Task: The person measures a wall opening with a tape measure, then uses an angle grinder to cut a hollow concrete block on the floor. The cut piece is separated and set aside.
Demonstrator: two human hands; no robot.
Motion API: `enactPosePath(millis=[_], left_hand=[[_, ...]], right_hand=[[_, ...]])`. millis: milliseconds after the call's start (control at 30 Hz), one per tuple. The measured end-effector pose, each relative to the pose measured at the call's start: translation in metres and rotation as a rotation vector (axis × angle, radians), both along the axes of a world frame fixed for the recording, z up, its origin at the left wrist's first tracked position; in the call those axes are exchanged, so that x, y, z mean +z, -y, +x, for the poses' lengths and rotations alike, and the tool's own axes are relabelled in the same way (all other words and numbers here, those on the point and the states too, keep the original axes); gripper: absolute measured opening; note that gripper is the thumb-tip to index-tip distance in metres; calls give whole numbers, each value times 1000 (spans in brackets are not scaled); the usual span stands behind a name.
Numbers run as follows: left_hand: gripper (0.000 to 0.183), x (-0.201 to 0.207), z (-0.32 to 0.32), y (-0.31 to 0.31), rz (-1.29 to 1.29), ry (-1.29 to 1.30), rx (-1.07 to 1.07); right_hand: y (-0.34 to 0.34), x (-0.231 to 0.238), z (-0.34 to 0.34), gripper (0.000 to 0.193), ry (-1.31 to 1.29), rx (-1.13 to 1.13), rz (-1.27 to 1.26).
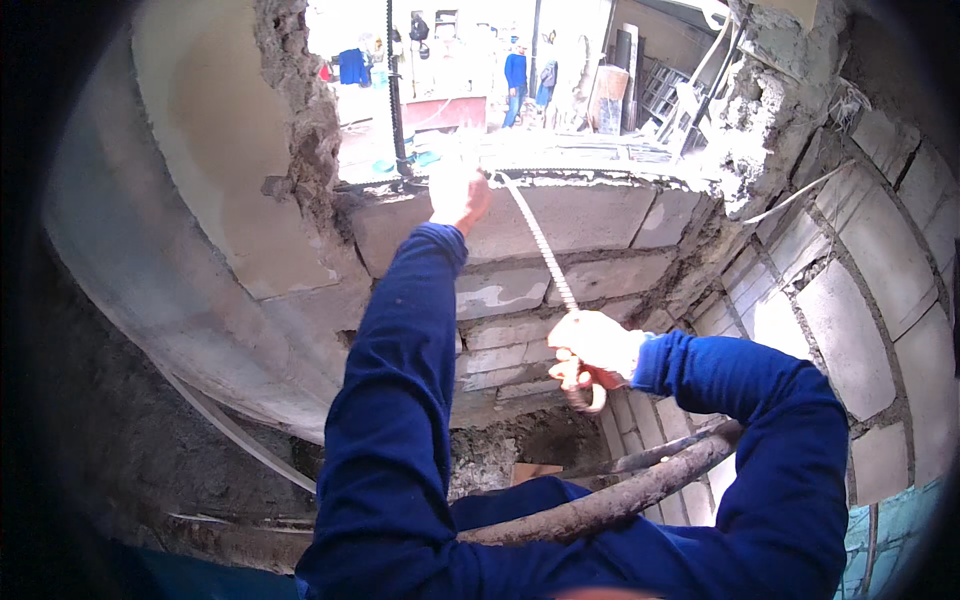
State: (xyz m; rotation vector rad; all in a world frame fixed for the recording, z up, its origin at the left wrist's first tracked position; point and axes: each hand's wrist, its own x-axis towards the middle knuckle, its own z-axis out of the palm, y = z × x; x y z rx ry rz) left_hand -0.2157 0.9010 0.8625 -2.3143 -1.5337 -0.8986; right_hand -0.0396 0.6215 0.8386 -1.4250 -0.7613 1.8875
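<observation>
My right hand (597, 348) is closed around a pale ribbed rod (540, 240) that looks like rebar. The rod's curved lower end shows below my fingers. From there it slants up and left to the top of a block wall (560, 220). My left hand (460, 197) is reached out over that wall top, close to the rod's upper end. Glare washes out its fingers, so their grip is hidden. Just left of it stands a dark upright ribbed bar (393, 90), and another bar lies along the wall top.
A thick, dirty curved pole (640, 490) crosses low in front of me. Block walling (850, 330) rises at right, a rough-edged plastered wall (220, 150) at left. Beyond the bright opening are two people (515, 85), leaning boards (608, 98) and stacked material.
</observation>
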Motion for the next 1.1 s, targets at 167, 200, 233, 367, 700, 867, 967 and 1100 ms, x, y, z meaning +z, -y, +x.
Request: enactPosePath(millis=[167, 200, 233, 367, 700, 867, 967, 1100], left_hand=[[40, 22, 1, 3, -126, -164, -98], [38, 23, 0, 8, -25, -153, -136], [36, 24, -1, 12, 32, -160, -172], [34, 39, -6, 19, -19, -248, -170], [34, 67, -18, -28, -242, -432, -379], [32, 68, -24, -41, -429, -352, -377], [31, 63, -29, -48, -502, -263, -391], [30, 45, -35, -71, -537, -152, -410]], right_hand=[[3, 4, -26, 10, 92, -14, 79], [4, 7, -27, 11, 85, -21, 74], [5, 10, -28, 11, 77, -27, 73], [8, 20, -28, 13, 89, -28, 76], [11, 19, -33, 13, 69, -84, 87], [14, 19, -43, 23, 225, -38, 116], [12, 22, -41, 24, 246, -98, 118], [8, 34, -7, 19, 340, -52, 236]])
